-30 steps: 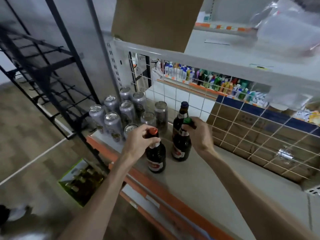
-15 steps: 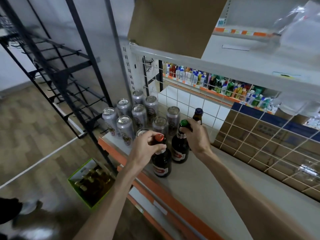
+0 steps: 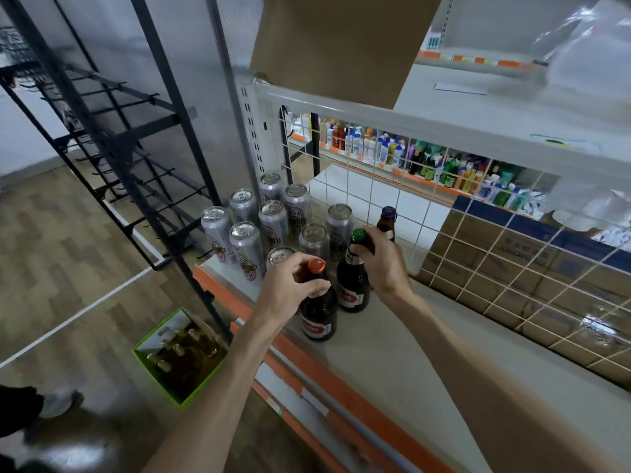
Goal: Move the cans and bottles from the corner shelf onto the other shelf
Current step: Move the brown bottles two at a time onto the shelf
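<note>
Two dark beer bottles stand on the grey shelf board [image 3: 386, 349] near its left end. My left hand [image 3: 290, 285] grips the neck of the red-capped bottle [image 3: 318, 319], the nearer one. My right hand [image 3: 382, 264] grips the neck of the green-capped bottle [image 3: 353, 288] just behind it. A third bottle with a blue cap [image 3: 387, 221] stands by the wire grid, partly hidden by my right hand. Several silver cans [image 3: 246, 249] are grouped in the shelf's left corner, touching one another.
A white wire grid [image 3: 478, 240] backs the shelf, with cardboard boxes behind it. A black metal rack [image 3: 112, 141] stands to the left. On the floor below sits a green crate of bottles [image 3: 181, 353]. An upper shelf rail [image 3: 426, 124] hangs overhead. An orange strip edges the shelf front.
The camera has shifted, so the shelf sits further right in view. Both hands stay wrapped around the same bottle necks; the bottles still stand on the board.
</note>
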Motion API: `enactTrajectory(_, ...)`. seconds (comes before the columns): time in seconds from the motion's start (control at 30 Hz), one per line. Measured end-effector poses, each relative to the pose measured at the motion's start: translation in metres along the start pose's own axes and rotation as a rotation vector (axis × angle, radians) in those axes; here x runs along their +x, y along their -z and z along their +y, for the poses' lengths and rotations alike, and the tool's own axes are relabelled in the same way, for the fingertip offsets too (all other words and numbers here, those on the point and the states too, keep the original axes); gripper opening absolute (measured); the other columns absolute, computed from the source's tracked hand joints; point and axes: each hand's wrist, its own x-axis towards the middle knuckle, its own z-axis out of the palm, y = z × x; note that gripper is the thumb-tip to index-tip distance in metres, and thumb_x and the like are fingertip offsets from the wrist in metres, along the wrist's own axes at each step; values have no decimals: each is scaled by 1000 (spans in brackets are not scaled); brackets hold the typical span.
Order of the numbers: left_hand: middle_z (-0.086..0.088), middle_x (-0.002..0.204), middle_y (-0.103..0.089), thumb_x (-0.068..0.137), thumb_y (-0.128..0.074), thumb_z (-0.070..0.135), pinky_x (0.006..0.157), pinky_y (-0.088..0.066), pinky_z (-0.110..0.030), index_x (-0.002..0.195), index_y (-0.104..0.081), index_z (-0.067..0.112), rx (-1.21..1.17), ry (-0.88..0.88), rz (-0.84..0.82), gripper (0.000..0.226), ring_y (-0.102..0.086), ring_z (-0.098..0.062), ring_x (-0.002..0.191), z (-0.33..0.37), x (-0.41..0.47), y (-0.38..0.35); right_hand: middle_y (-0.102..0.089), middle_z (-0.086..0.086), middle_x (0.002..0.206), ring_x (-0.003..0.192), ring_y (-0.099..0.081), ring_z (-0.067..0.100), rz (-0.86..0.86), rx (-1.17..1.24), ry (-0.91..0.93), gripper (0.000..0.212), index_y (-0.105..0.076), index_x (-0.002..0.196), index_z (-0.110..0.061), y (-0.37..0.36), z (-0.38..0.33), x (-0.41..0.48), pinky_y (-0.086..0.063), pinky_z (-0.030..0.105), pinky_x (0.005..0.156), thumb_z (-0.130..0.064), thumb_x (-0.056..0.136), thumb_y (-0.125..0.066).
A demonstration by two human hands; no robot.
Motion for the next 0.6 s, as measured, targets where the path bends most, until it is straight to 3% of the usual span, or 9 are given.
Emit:
enactTrajectory(0.23, 3, 93, -76, 79, -84, 17, 73, -53, -15, 109, -71, 16, 25, -6, 14, 32, -73, -8, 84, -7, -6, -1, -67, -9, 92, 85, -62, 1, 27, 31, -15, 15, -60, 109, -20, 1, -4, -9, -47, 26, 72, -12, 96, -57)
enactTrajectory(0.3, 9, 101, -75, 79, -84, 24, 82, -53, -18, 114, -70, 20, 45, -3, 30, 38, -71, -8, 95, -8, -9, -3, -69, -8, 104, 96, -63, 5, 54, 70, -42, 22, -60, 118, -17, 5, -2, -16, -48, 23, 79, -12, 97, -56)
enactTrajectory(0.37, 13, 119, -68, 82, -81, 26, 88, -50, -14, 127, -65, 21, 58, -32, 122, 48, -64, 4, 104, -3, -19, -7, -69, -5, 115, 105, -63, 6, 75, 77, -59, 26, -60, 122, -18, 14, 11, -25, -50, 23, 89, -12, 97, -56)
enactTrajectory(0.43, 16, 126, -60, 87, -75, 19, 85, -49, -6, 132, -62, 18, 36, -157, 281, 47, -60, 9, 109, 11, -33, -16, -68, -3, 110, 94, -62, 0, 83, 8, -90, 21, -62, 115, -15, 28, 29, -41, -48, 11, 81, -10, 98, -51)
enactTrajectory(0.5, 19, 125, -59, 91, -71, 19, 89, -50, -10, 131, -63, 18, 73, -307, 311, 41, -59, 5, 114, 34, -40, -37, -63, 8, 109, 95, -60, 10, 158, -89, -99, 19, -64, 109, -6, 50, 53, -59, -49, 15, 79, -4, 98, -49)
enactTrajectory(0.6, 9, 125, -66, 91, -71, 17, 96, -50, -16, 131, -65, 17, 117, -362, 75, 40, -62, -3, 115, 65, -36, -93, -68, 11, 109, 99, -61, 19, 235, -81, -169, 20, -68, 109, -11, 96, 85, -89, -51, 30, 79, -6, 92, -60)
